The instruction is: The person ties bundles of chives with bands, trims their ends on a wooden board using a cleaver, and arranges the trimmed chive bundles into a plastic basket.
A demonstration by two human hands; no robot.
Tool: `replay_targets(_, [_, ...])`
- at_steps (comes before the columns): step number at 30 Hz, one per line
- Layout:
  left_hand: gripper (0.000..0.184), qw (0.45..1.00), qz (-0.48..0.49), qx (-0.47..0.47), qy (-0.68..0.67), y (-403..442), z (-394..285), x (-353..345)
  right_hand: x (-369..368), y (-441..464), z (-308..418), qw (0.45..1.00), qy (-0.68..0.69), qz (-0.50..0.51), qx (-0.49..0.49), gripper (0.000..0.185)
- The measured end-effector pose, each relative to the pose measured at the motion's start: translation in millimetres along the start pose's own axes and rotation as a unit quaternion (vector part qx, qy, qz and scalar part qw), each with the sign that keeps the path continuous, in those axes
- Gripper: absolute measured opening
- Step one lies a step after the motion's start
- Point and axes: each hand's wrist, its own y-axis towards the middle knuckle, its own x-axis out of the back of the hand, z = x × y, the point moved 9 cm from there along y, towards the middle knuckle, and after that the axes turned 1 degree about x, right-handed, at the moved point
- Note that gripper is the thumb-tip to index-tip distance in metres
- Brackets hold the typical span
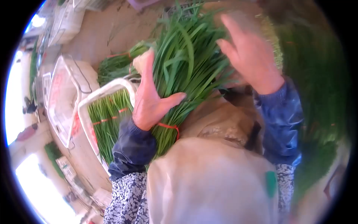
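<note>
A thick bundle of long flat green leaves, like garlic chives, leans upright in front of my apron, with a red band round its lower part. Against the bundle's left side lies my left hand, its fingers stretched upward and its thumb spread across the leaves. My right hand is raised at the bundle's upper right. Its fingers are spread and somewhat blurred, with nothing seen in them. Whether its lower edge touches the leaves, I cannot tell.
A white crate at left holds banded green bundles. Beyond it stands another white crate. More banded greens lie on the brown floor. A large mass of greens fills the right side. My beige apron covers my lap.
</note>
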Motion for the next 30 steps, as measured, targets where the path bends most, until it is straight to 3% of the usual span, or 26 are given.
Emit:
replay_targets(1, [0.101, 0.987, 0.025, 0.054, -0.15, 1, 9, -5, 10, 4, 1, 0.997, -0.035, -0.051, 0.038, 0.046])
replay_targets(2, [0.101, 0.988, 0.025, 0.045, -0.144, 3, 13, -5, 16, 2, 3, 0.997, -0.035, -0.062, 0.035, 0.046])
replay_targets(4, [0.101, 0.968, 0.033, 0.044, -0.245, 2, 23, -2, 36, -18, 19, 0.966, 0.212, -0.133, 0.056, 0.031])
replay_targets(6, [0.098, 0.949, 0.03, 0.086, -0.302, 2, 25, -1, 32, -31, 57, 0.926, 0.306, -0.13, 0.176, 0.037])
replay_targets(8, [0.096, 0.941, 0.012, 0.107, -0.322, -2, 28, 4, 5, -37, 69, 0.917, 0.365, -0.047, 0.156, 0.038])
replay_targets(12, [0.094, 0.945, -0.005, 0.105, -0.309, -7, 34, 12, -9, -56, 83, 0.898, 0.395, -0.046, 0.189, 0.036])
replay_targets(14, [0.094, 0.944, -0.008, 0.11, -0.31, -2, 30, 7, -1, -58, 86, 0.898, 0.386, -0.055, 0.204, 0.024])
replay_targets(15, [0.093, 0.946, -0.011, 0.1, -0.308, -2, 29, 7, -15, -63, 91, 0.909, 0.377, 0.021, 0.176, 0.028])
replay_targets(16, [0.093, 0.948, -0.016, 0.088, -0.305, -1, 27, 8, -21, -69, 91, 0.909, 0.378, 0.024, 0.174, 0.028])
replay_targets(18, [0.093, 0.949, -0.015, 0.089, -0.303, -1, 27, 5, -49, -74, 70, 0.891, 0.446, 0.082, 0.041, 0.023])
replay_targets(19, [0.093, 0.95, -0.011, 0.089, -0.298, -1, 27, 4, -48, -72, 66, 0.889, 0.453, 0.059, 0.023, 0.019])
replay_targets(29, [0.098, 0.952, 0.022, 0.101, -0.287, -4, 27, 0, -70, -72, 72, 0.881, 0.453, 0.132, -0.008, 0.022])
replay_targets(30, [0.098, 0.962, 0.037, 0.074, -0.259, -4, 23, 4, -83, -74, 71, 0.853, 0.494, 0.155, -0.061, 0.019])
